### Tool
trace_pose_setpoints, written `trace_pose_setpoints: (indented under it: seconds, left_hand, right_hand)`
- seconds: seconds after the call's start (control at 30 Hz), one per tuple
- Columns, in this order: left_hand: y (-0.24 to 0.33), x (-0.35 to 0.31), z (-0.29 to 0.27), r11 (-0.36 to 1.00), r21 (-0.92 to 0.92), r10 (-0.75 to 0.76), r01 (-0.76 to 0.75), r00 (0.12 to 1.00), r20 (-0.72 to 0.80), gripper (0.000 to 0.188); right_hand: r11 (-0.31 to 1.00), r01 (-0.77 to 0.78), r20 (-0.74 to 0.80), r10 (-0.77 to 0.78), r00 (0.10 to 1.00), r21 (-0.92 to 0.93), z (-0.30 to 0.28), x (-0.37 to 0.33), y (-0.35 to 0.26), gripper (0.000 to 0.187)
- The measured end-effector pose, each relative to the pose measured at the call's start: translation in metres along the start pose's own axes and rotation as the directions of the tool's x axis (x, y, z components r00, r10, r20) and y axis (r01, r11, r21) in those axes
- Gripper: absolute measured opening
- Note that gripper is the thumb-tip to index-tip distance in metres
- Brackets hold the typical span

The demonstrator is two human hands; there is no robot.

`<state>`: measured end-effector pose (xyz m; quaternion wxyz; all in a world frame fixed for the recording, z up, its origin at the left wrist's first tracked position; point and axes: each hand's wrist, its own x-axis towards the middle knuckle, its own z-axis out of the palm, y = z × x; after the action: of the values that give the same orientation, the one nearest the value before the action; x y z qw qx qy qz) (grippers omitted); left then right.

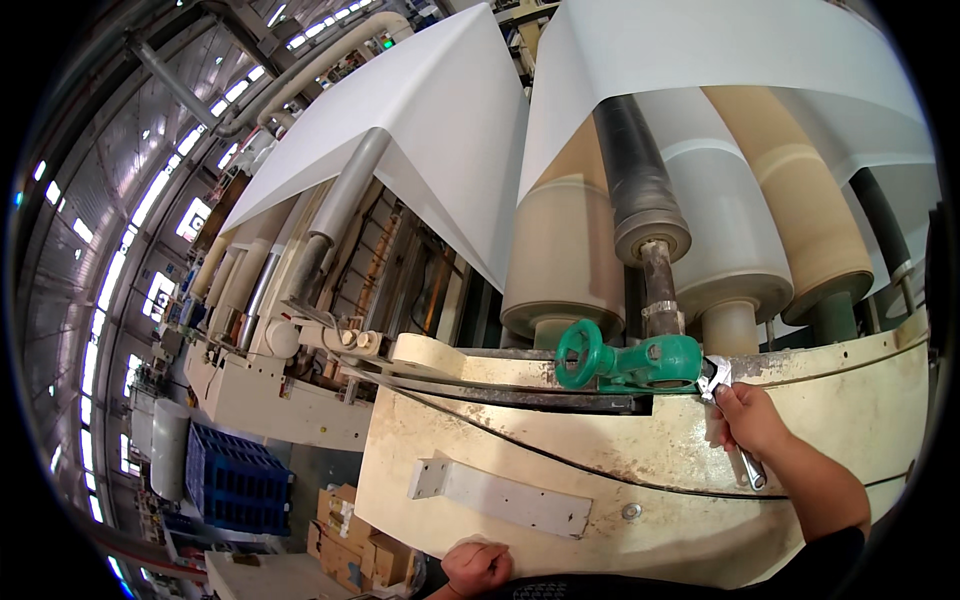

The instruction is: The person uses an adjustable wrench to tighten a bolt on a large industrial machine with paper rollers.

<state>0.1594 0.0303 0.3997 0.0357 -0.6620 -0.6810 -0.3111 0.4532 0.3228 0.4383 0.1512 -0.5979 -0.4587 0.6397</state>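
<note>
My right hand [746,418] grips a silver adjustable wrench [751,470] by its handle. The wrench's jaws are up against the right end of a green bearing housing [655,362]. Whether they sit around a nut there I cannot tell. A green handwheel [584,354] stands at the housing's left side. Behind it, the worn end shaft [659,285] of a dark roller [640,165] comes down to the housing. My left hand [477,568] is closed in a fist low in the view, near the cream machine frame [640,455]; nothing shows in it.
White sheet material [700,45] runs over several large rollers, among them a tan one [565,260] and a pale one [715,215]. A flat metal bracket [515,498] is fixed to the frame. Blue pallets [240,480] and cardboard boxes [345,545] stand on the floor at left.
</note>
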Motion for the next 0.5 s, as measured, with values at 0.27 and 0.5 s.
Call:
trace_pose_setpoints:
  seconds: [0.27, 0.5]
  left_hand:
    - [-0.026, -0.015, -0.003, 0.999, 0.041, 0.008, -0.018, 0.976, 0.22, 0.002]
    - [-0.011, 0.002, 0.001, 0.999, 0.011, 0.032, -0.032, 0.999, 0.022, 0.009]
  right_hand:
    - [0.998, 0.023, -0.016, -0.022, 1.0, 0.052, 0.016, -0.003, -0.01, 0.033]
    - [0.534, 0.296, 0.167, -0.278, 0.946, -0.792, -0.05, -0.007, -0.043, 0.032]
